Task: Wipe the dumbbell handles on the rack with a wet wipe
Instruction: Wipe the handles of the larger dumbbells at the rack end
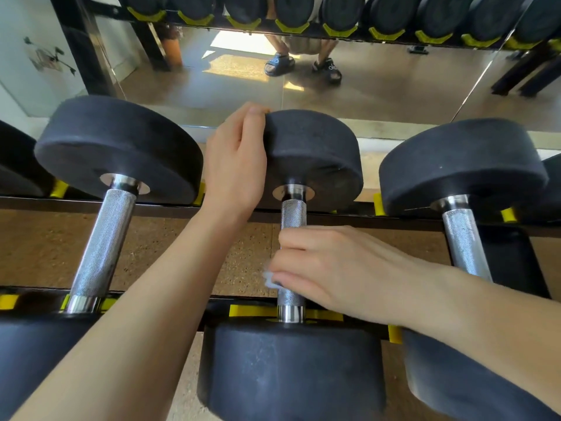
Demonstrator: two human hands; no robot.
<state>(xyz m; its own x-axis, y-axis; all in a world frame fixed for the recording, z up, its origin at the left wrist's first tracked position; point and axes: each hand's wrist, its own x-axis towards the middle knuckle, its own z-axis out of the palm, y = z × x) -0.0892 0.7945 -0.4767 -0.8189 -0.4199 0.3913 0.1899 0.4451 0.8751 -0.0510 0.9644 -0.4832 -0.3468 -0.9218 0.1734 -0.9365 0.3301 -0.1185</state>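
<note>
Knurled shiny metal handle [293,214], matt rubber heads [315,153]

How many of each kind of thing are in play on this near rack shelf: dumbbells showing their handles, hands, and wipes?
Dumbbells with a visible handle: 3 (left dumbbell, middle dumbbell, right dumbbell)
Hands: 2 (left hand gripping the middle dumbbell's far head, right hand curled round its handle)
Wet wipe: 1 (wet wipe, mostly hidden under the right hand)
Total: 6
</note>
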